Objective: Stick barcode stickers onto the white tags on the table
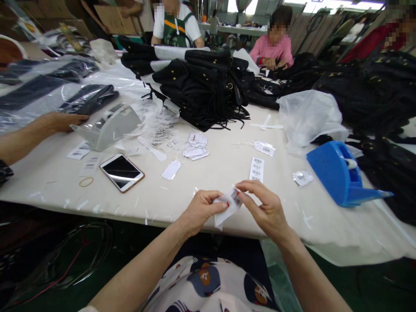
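Observation:
Both my hands meet over the near edge of the white table (211,173). My left hand (199,210) pinches one side of a small white barcode label (227,208), fingers closed on it. My right hand (264,208) pinches the other side of the same label between thumb and forefinger. A strip of barcode stickers (256,169) lies just beyond my hands. A loose white tag (171,169) and a pile of small tags (195,146) lie farther left.
A blue tape dispenser (341,173) stands at right, a grey one (107,126) at left under a co-worker's hand (63,121). A phone (121,172) lies left. Black bags (198,82) are heaped at the back, a plastic bag (308,117) beside them. Other people sit opposite.

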Demonstrator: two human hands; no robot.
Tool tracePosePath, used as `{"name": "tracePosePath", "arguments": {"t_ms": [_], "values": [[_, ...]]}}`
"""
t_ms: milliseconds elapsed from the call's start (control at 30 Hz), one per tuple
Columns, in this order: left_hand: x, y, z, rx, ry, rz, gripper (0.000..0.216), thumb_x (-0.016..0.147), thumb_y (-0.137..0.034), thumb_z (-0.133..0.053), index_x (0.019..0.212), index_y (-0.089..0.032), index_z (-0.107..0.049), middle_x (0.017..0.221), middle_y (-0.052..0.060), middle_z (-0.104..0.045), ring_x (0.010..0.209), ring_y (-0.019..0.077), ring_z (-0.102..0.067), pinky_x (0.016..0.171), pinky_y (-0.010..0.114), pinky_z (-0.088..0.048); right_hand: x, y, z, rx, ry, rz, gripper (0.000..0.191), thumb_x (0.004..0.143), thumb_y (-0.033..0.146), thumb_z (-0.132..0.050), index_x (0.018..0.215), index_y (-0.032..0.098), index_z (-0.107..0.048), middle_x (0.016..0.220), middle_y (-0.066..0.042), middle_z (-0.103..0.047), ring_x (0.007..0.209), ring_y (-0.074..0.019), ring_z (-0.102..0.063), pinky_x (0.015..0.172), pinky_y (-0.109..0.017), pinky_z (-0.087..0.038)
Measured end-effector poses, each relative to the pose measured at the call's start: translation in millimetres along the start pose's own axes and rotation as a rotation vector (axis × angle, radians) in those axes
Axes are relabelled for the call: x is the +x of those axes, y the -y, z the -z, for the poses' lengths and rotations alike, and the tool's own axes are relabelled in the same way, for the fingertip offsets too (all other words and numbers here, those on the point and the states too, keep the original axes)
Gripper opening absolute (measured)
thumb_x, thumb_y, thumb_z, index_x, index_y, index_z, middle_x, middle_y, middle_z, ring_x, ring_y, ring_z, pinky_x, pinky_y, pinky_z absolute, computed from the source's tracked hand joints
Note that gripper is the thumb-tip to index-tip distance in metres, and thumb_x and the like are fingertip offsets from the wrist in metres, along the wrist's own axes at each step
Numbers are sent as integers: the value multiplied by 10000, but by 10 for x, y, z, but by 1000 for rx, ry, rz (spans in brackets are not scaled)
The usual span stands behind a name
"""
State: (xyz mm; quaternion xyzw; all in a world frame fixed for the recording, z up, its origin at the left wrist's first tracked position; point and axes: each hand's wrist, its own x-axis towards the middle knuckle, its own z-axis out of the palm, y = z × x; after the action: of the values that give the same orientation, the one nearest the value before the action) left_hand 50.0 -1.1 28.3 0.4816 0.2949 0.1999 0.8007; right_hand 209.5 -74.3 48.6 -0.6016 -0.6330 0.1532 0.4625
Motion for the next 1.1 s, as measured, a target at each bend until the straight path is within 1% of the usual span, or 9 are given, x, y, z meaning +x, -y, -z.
{"name": "tracePosePath", "arguments": {"t_ms": [100,200,300,467,600,867,933,1000,1100], "values": [[-15,20,-44,-52,-12,-65,180,678,-234,-659,809,-113,-684,758,39,-651,688,122,-543,682,224,-402,-173,52,-123,-31,-38,-30,208,817,225,-540,1017,204,-593,987,-63,-618,946,-195,-550,848,-348,-427],[-20,48,-91,-82,-12,-86,186,686,-237,-651,824,-115,-678,736,37,-639,695,131,-544,683,232,-407,-287,99,-249,60,-83,-149,203,831,261,-522,1014,205,-590,961,-56,-629,889,-186,-573,799,-326,-454],[-20,76,-131,-44,-37,-75,200,693,-274,-640,809,-114,-667,703,28,-614,669,128,-530,657,228,-405,-329,113,-326,174,-112,-284,185,831,291,-521,970,207,-610,920,-43,-639,840,-178,-588,763,-302,-466],[-29,87,-163,63,-80,-76,215,692,-320,-627,756,-115,-635,662,5,-563,612,99,-470,583,199,-363,-334,103,-347,313,-145,-374,167,815,295,-546,928,215,-640,900,-26,-647,840,-175,-587,775,-298,-463],[-36,82,-172,95,-108,-65,228,684,-334,-624,759,-119,-625,671,0,-556,620,100,-462,583,199,-354,-334,108,-344,374,-152,-429,178,821,313,-535,899,209,-657,886,-25,-651,826,-175,-586,757,-289,-462],[-30,93,-180,110,-95,-44,201,688,-303,-607,774,-123,-629,662,-15,-557,603,89,-455,583,195,-340,-337,58,-373,462,-181,-546,217,806,360,-542,816,181,-663,727,2,-622,703,-150,-547,635,-241,-433],[-26,102,-170,108,-81,-26,210,687,-308,-607,777,-119,-629,665,-9,-568,602,95,-467,583,199,-345,-327,-15,-395,496,-245,-594,243,799,383,-545,787,163,-647,690,-3,-603,658,-145,-533,606,-246,-429],[-6,87,-144,113,-70,-7,221,685,-317,-609,772,-115,-628,655,-3,-577,588,97,-476,573,200,-346,-307,-109,-394,490,-395,-614,281,806,411,-522,795,149,-624,700,-18,-598,659,-153,-537,614,-263,-437],[106,-12,-63,124,-74,-32,231,676,-324,-614,756,-108,-619,641,1,-583,576,98,-488,568,199,-355,-276,-235,-320,367,-643,-512,316,833,433,-465,910,154,-591,834,-61,-615,800,-192,-568,738,-330,-443]]}}
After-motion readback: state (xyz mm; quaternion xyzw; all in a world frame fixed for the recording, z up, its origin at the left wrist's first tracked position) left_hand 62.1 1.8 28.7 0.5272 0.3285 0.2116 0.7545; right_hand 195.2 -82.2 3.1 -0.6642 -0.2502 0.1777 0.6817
